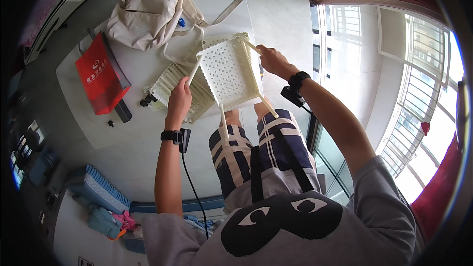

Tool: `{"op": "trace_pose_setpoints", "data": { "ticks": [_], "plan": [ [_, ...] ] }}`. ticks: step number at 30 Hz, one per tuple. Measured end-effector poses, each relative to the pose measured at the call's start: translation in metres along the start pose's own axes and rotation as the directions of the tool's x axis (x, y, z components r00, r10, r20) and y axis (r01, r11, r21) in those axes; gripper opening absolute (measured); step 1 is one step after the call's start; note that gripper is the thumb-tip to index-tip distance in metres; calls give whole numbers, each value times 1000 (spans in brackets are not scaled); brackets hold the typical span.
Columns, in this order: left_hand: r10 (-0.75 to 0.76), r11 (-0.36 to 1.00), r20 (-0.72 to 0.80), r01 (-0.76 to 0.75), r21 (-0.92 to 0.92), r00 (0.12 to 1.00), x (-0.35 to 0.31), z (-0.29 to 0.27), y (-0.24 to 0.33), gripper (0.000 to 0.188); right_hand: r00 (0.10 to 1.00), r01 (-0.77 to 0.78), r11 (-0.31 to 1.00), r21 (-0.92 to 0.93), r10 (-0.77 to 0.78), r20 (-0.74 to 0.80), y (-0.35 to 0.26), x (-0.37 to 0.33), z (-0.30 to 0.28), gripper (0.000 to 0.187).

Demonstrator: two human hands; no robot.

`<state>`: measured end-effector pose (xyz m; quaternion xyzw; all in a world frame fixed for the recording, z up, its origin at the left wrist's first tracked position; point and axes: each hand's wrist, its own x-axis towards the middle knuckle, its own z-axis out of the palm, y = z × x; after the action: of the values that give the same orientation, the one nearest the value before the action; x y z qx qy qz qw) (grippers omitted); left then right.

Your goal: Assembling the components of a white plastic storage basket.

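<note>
A cream plastic shelf tier [229, 73] with a hole-dotted floor and scalloped rim is tilted before me, a pole at each corner. My left hand [179, 102] is closed around its far-left pole [195, 70]. At the far-right corner my right hand [275, 62] grips another pole [252, 45]. The two near poles, a left one [224, 123] and a right one [268, 107], point toward my legs. Beneath and left of the tier lies a slatted cream piece [197, 99] on the white table [81, 113]. Another cream rim [209, 41] shows behind it, mostly hidden.
A beige backpack [148, 12] with loose straps lies on the table's far side, beside a small blue object [182, 22]. Left of it is a red paper bag [101, 76]. Small black items [147, 100] sit near the slatted piece. Glass and barred windows [414, 98] stand at right.
</note>
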<state>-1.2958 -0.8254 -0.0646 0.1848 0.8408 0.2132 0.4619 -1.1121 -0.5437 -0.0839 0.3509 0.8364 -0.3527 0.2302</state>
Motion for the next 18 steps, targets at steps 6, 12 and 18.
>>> {"op": "trace_pose_setpoints", "data": {
  "ticks": [6,12,18],
  "plan": [
    [8,1000,-98,-10,-22,995,19,13,-17,30,999,-14,988,-156,20,36,-21,2,-4,24],
    [70,993,-133,-56,103,989,11,11,-7,28,998,-47,984,-174,54,34,-24,5,1,17],
    [-7,952,2,5,306,1000,14,-5,30,33,991,-14,928,-373,63,119,-32,10,1,19]
  ]
}}
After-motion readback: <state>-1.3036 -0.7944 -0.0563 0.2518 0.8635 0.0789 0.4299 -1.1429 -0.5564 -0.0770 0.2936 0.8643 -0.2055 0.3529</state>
